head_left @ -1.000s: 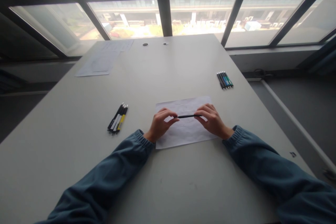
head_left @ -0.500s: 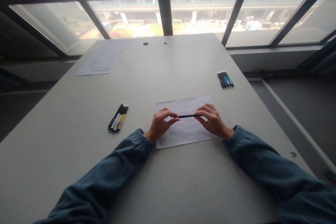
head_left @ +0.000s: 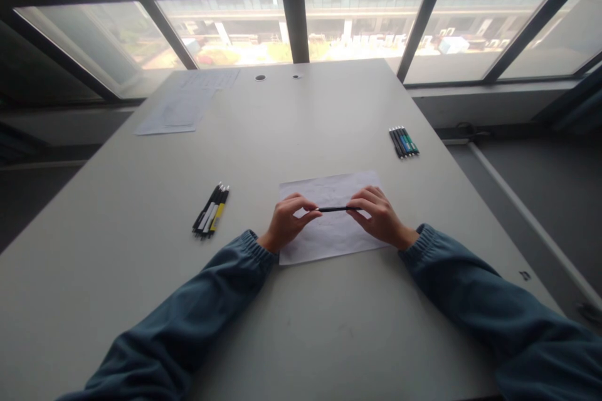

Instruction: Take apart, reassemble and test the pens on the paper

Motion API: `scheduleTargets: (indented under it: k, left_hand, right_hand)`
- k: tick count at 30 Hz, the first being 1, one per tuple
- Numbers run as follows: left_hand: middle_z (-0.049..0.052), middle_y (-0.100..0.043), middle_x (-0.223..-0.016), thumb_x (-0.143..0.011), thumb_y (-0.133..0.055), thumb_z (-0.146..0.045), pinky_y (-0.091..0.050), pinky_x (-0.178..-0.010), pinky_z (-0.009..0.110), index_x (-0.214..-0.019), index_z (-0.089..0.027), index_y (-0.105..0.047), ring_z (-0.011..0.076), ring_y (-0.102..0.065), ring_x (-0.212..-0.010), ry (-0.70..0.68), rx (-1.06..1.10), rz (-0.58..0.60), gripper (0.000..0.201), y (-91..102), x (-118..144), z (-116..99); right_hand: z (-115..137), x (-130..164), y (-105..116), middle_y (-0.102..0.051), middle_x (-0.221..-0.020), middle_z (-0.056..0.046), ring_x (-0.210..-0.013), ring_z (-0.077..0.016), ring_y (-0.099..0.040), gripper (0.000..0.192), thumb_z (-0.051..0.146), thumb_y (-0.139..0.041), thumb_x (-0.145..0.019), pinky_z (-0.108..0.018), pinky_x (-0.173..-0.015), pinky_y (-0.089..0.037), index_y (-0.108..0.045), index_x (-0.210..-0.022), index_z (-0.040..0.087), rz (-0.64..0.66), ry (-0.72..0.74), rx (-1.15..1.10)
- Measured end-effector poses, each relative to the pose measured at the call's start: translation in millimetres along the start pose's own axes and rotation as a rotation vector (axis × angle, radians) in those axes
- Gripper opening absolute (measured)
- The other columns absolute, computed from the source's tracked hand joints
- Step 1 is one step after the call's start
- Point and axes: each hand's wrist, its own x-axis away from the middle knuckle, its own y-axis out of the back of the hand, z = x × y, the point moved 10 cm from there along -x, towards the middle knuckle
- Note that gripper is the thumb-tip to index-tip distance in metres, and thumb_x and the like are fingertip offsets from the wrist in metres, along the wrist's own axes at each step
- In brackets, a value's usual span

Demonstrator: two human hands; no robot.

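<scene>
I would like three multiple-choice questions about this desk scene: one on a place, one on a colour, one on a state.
1. Where does the paper lie?
A. under the hands
B. at the window
C. on the floor

2. What colour is the pen in the hands?
A. red
B. black
C. white

3. How is that pen held?
A. by one hand
B. flat on the table
C. by both hands, one at each end

Key: 1 A, the sheet lies beneath them; 2 B, it is dark; 3 C, left hand and right hand grip its ends.
</scene>
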Motion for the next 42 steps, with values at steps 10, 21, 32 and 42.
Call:
scheduleTargets:
  k: [10, 21, 32, 42]
  left_hand:
    - [0.004, -0.070, -0.075, -0.083, -0.078, -0.035, -0.053, -0.066, 0.029, -0.084, -0.018, -0.072, 0.0155, -0.063, -0.071, -0.026, 0.009, -0.006, 0.017, 0.6, -1.5, -5.4]
    - [0.005, -0.071, -0.075, -0.084, -0.077, -0.038, -0.053, -0.066, 0.029, -0.085, -0.018, -0.073, 0.0152, -0.064, -0.069, -0.018, 0.007, -0.011, 0.020, 1.4, -1.2, -4.2]
    - [0.004, -0.067, -0.072, -0.084, -0.076, -0.039, -0.049, -0.060, 0.026, -0.076, -0.017, -0.071, 0.0137, -0.061, -0.065, 0.029, 0.007, 0.012, 0.024, 0.1, 0.5, 0.6]
    - [0.004, -0.073, -0.079, -0.081, -0.081, -0.027, -0.056, -0.070, 0.030, -0.089, -0.019, -0.074, 0.0160, -0.066, -0.075, -0.092, 0.045, -0.009, 0.013, 2.1, -3.6, -15.9]
  right_hand:
    - [3.2, -1.3, -3.3, -0.068, -0.089, -0.006, -0.087, -0.0220, -0.058, 0.003, 0.020, -0.062, -0.094, -0.040, -0.082, -0.045, -0.063, -0.095, 0.023, 0.056, 0.011, -0.020]
    - [0.9, 0.4, -7.1, -0.067, -0.088, -0.006, -0.085, -0.0224, -0.057, 0.002, 0.022, -0.061, -0.095, -0.040, -0.080, -0.047, -0.063, -0.094, 0.022, 0.075, 0.012, -0.047]
    - [6.8, -0.7, -3.5, -0.067, -0.088, -0.006, -0.085, -0.0216, -0.057, 0.004, 0.019, -0.061, -0.095, -0.039, -0.079, -0.047, -0.062, -0.094, 0.023, 0.065, 0.047, -0.052]
    - [3.9, 0.9, -8.5, -0.067, -0.086, -0.006, -0.083, -0.0208, -0.056, 0.003, 0.021, -0.062, -0.095, -0.039, -0.079, -0.047, -0.061, -0.092, 0.020, 0.095, 0.024, -0.083]
